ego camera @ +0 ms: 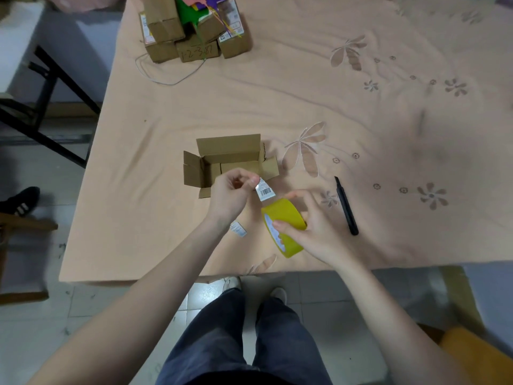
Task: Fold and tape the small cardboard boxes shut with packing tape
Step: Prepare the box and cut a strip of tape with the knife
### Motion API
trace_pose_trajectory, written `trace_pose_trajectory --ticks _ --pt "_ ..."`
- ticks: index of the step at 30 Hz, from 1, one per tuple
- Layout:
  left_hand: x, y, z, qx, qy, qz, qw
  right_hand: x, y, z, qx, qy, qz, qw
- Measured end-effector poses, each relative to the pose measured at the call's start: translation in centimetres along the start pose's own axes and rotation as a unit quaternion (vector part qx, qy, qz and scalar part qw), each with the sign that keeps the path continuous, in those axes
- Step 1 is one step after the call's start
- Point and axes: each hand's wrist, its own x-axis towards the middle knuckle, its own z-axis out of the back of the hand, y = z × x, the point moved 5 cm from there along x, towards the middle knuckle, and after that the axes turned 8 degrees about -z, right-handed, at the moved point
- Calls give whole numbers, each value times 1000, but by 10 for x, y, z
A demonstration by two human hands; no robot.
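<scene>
A small cardboard box (230,159) lies open on the table with its flaps spread out. Just in front of it, my left hand (231,194) pinches a white barcode label (265,190) stuck to the free end of the tape. My right hand (311,226) grips a yellow roll of packing tape (283,222), held above the table near its front edge. The short stretch of tape runs from the roll up to the label.
A black utility knife (346,207) lies to the right of my right hand. A scrap of white label (238,228) lies under my left wrist. A pile of cardboard boxes (194,29) with a grey cord stands at the far left. The peach tablecloth (361,107) covers the table.
</scene>
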Motion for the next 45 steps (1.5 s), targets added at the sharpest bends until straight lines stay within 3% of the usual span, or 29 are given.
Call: trace_pose_trajectory --ticks 6,15,19,22,28,33,37,41,45 --pt "6 -12 0 74 -1 -57 996 18 -5 -9 -102 -87 -57 989" --pt "14 -26 -57 190 161 -136 959 23 -53 16 47 -130 -63 988" --pt "19 -23 -68 184 148 -144 961 33 -68 65 51 -241 -94 965" --pt "22 -22 -71 179 147 -147 962 40 -85 111 -79 -324 -132 933" --pt "24 -21 -68 157 140 -148 966 69 -112 128 -252 -270 -228 901" --pt "27 -18 -69 146 138 -137 970 78 -118 127 -308 -254 -246 883" --pt "35 -15 -68 151 133 -134 970 75 -94 125 -292 -251 -149 911" --pt "42 -16 -68 159 130 -126 971 47 -61 114 -174 -195 -68 963" --pt "47 -17 -69 179 128 -131 967 18 -40 103 -224 -140 12 964"
